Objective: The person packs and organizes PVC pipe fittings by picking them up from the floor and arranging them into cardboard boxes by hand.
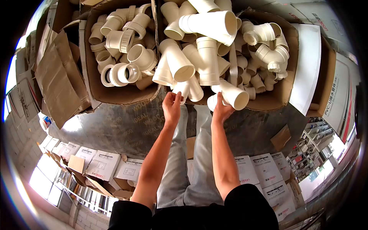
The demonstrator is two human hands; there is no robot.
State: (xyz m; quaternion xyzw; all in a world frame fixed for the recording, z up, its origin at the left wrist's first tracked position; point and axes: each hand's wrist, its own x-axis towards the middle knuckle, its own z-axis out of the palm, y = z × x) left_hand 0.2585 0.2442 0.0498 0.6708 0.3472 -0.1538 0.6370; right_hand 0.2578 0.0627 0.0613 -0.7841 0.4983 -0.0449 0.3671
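Note:
My right hand (pixel 222 110) is closed round a white pipe fitting (pixel 234 96) with a side branch, at the front edge of the middle heap. To its left, my left hand (pixel 172 102) has its fingers pressed together at a smaller white fitting (pixel 181 89). Large white Y-shaped fittings (pixel 177 63) lie piled just beyond both hands. Another upright fitting (pixel 208 61) stands among them.
An open carton (pixel 126 100) of threaded fittings stands at the left, another carton (pixel 293 82) of elbows at the right. Brown cardboard flaps (pixel 59 82) jut out far left. White boxes (pixel 102 165) line the floor behind me.

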